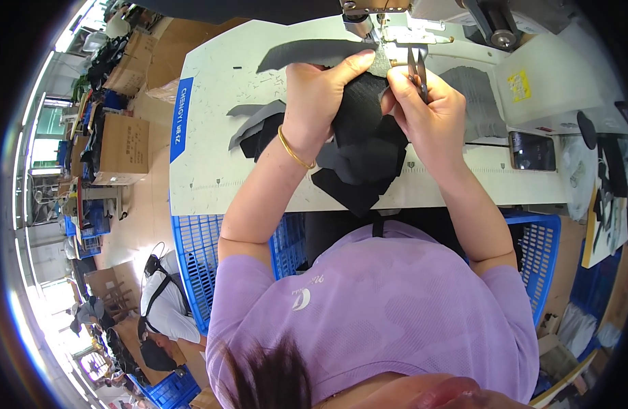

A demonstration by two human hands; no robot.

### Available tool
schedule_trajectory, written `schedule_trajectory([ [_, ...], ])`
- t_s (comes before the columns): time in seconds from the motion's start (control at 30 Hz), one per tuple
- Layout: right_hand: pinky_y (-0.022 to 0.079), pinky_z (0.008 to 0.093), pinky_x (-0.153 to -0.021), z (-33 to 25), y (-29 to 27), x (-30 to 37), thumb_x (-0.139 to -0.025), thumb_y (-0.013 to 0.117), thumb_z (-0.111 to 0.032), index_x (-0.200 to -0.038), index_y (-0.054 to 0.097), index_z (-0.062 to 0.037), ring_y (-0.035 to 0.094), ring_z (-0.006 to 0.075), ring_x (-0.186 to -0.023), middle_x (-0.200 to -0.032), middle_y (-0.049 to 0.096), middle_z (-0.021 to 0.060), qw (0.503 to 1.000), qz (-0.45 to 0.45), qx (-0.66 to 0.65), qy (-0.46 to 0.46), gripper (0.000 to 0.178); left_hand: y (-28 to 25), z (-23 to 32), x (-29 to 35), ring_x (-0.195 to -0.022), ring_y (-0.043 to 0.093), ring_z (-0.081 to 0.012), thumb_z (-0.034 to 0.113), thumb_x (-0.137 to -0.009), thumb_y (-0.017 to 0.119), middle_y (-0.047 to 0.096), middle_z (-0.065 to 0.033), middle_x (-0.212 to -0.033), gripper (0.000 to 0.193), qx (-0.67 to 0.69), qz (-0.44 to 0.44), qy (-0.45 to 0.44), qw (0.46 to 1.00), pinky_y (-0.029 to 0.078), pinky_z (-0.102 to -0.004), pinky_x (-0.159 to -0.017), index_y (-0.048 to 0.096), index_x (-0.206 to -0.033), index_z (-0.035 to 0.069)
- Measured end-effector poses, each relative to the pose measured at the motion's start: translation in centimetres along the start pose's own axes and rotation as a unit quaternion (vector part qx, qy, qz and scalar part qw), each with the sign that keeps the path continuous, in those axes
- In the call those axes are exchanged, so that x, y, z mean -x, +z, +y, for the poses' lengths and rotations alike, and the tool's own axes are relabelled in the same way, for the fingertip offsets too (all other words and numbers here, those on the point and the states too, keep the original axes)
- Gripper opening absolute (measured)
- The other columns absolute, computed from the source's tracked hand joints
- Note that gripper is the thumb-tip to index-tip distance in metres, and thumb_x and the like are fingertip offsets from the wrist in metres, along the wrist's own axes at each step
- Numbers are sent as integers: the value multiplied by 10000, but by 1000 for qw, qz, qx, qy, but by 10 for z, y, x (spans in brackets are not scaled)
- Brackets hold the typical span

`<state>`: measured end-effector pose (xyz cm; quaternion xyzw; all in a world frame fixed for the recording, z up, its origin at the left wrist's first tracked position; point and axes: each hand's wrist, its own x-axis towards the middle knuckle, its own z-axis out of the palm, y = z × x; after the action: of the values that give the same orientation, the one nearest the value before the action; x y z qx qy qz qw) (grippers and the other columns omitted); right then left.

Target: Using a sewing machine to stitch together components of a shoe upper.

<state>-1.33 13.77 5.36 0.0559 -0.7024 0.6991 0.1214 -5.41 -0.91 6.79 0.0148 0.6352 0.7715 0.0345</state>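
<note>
At the sewing machine's needle area (365, 28), my left hand (318, 95) is closed on a dark grey fabric piece (307, 54), its thumb pressed on the end near the machine. My right hand (431, 112) grips small dark thread snips (416, 67), blades pointing away from me, just right of that fabric. Between my hands, more black and dark grey fabric pieces (360, 160) spread down to the near table edge. Further grey and black pieces (256, 131) lie beside my left wrist. Fingers of the left hand are partly hidden under the cloth.
On the white table (218, 160), a stack of grey cut pieces (469, 102) lies right of my right hand, with a phone (532, 151) nearer me. Blue plastic crates (194, 252) flank my lap. Cardboard boxes (125, 150) and another person (165, 300) are off left.
</note>
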Motion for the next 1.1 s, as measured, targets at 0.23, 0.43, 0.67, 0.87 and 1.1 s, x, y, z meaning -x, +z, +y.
schedule_trajectory([
  [0.23, 385, 216, -477, 2, 2, -6, -949, 573, -223, -675, 620, -28, 491, 29, -491, -564, 607, -7, 999, 14, -31, 8, 340, 1, 9, -10, -575, 626, -121, 65, -811, 755, 679, -100, -735, 175, -12, -17, 10, 1000, 492, -241, -505, 687, -799, -96],
  [0.43, 372, 220, -473, 3, 0, -7, -932, 566, -212, -639, 607, -27, 482, 25, -489, -547, 596, -10, 1000, 5, -11, 5, 349, -1, 7, -15, -620, 636, -121, 48, -807, 748, 686, -92, -765, 149, 2, -42, 28, 999, 500, -249, -543, 693, -821, -89],
  [0.67, 365, 220, -458, 0, -2, -9, -881, 569, -176, -638, 614, -19, 477, 30, -474, -527, 588, -2, 999, -23, -23, 27, 293, -5, 7, -20, -665, 649, -125, 53, -810, 745, 694, -87, -811, 144, 3, -61, 37, 997, 511, -249, -591, 703, -861, -75],
  [0.87, 360, 222, -437, -1, 4, -7, -884, 567, -161, -659, 624, -15, 467, 30, -454, -528, 600, 14, 998, -10, -54, 18, 274, -14, 12, -23, -675, 664, -134, 72, -813, 746, 703, -99, -824, 160, -12, -105, 2, 994, 532, -251, -609, 707, -889, -63],
  [1.1, 276, 186, -381, 6, 9, -7, -968, 568, -152, -810, 640, 16, 416, 27, -416, -608, 624, 69, 997, -10, -72, -4, 241, -20, 17, -32, -714, 677, -143, 65, -810, 735, 707, -107, -855, 169, -38, -144, -9, 989, 535, -250, -634, 711, -930, -51],
])
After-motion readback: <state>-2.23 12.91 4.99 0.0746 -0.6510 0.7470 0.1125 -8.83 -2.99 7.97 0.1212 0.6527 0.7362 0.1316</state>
